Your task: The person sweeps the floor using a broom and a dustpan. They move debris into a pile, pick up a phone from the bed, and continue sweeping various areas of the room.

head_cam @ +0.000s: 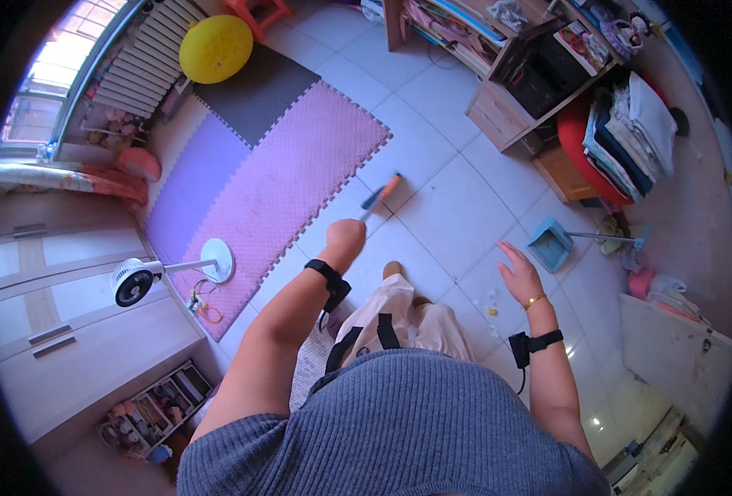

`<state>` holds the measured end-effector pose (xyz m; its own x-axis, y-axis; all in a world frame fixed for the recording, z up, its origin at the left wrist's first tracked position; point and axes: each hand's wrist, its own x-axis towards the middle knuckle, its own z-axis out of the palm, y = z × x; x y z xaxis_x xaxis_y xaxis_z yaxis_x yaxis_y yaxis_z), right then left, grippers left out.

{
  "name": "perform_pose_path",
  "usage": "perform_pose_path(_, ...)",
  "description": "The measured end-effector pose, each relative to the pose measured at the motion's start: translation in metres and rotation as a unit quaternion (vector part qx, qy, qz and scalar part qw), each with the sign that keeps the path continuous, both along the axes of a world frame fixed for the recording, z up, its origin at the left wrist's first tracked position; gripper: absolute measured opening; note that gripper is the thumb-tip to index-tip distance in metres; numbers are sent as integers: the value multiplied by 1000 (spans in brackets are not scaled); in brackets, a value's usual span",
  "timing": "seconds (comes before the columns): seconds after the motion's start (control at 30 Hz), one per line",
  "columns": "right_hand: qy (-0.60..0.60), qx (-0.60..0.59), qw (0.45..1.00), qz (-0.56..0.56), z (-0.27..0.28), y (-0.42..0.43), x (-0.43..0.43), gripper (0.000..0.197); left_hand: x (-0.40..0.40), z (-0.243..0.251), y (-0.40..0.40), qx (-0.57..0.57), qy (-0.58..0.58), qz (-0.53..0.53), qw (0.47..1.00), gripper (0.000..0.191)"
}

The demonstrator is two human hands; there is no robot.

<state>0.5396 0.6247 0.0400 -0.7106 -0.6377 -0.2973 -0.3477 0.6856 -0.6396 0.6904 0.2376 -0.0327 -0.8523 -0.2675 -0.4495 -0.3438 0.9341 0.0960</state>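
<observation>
My left hand [347, 239] is closed around the handle of a broom [389, 187]. The broom has an orange head with dark bristles, low over the white floor tiles, just beyond the edge of the pink foam mat [316, 155]. Whether the bristles touch the floor I cannot tell. Held out to the right, my right hand [519, 277] has its fingers apart and nothing in it. A light-blue dustpan [550, 245] with a long handle rests on the tiles beyond that hand, not touched by it. Below the hand, a small yellow piece [493, 312] and pale scraps lie on the floor.
A white fan [133, 282] stands on the mat at left, beside a coiled cord [208, 308]. A yellow balloon-like object [217, 49] is at the far mat edge. Folded clothes [629, 133] lie on a red seat at right, next to a wooden desk [496, 115].
</observation>
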Motion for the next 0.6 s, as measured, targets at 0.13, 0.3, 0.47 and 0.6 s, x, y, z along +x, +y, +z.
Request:
perform_pose_path(0.13,18,-19,1000,6,2,-14,-4,50,4,9,-12,34,22,-16,999,15)
perform_pose_path(0.3,19,-9,1000,1,5,-26,-20,50,4,25,-67,25,60,-27,998,12)
perform_pose_path(0.47,4,-3,1000,-14,8,-38,-31,49,-6,42,-90,-26,70,-3,997,13)
perform_pose_path(0.6,5,5,1000,-16,6,-50,-34,49,-31,31,-85,-43,39,-19,998,16)
